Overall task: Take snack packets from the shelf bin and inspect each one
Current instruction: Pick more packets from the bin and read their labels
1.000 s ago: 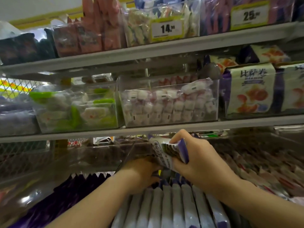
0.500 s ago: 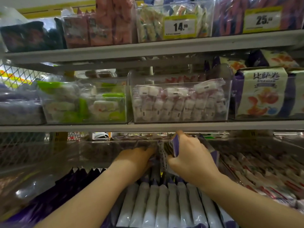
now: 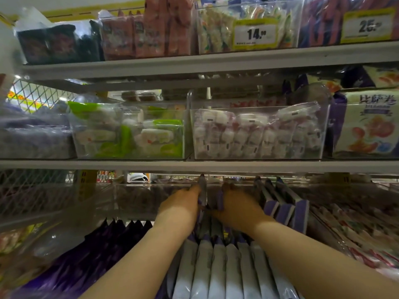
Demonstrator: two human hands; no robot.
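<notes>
status: the snack packet stands upright and edge-on near the back edge of the shelf bin, just under the shelf above. the left hand pinches its left face, and the right hand curls its fingers round the purple edge on the other side. both hands grip the one packet; the fingertips are hidden behind it

hazards, as judged:
- little room shows between the packet top and the shelf above. a straight upward lift would likely jam or crease the packet; draw it toward the front edge instead
- the leaning packets, just beside the right wrist, rest at a tilt. a sideways sweep of the forearm could topple them
- the front row of white packets lies under both forearms. dragging across it may disorder the row

surroundings: dark purple packets lie at the left end of the lower shelf, red-and-white packets at the right end. on the shelf above stand clear tubs of green-wrapped sweets and pink-white sweets. print on the held packet cannot be read
</notes>
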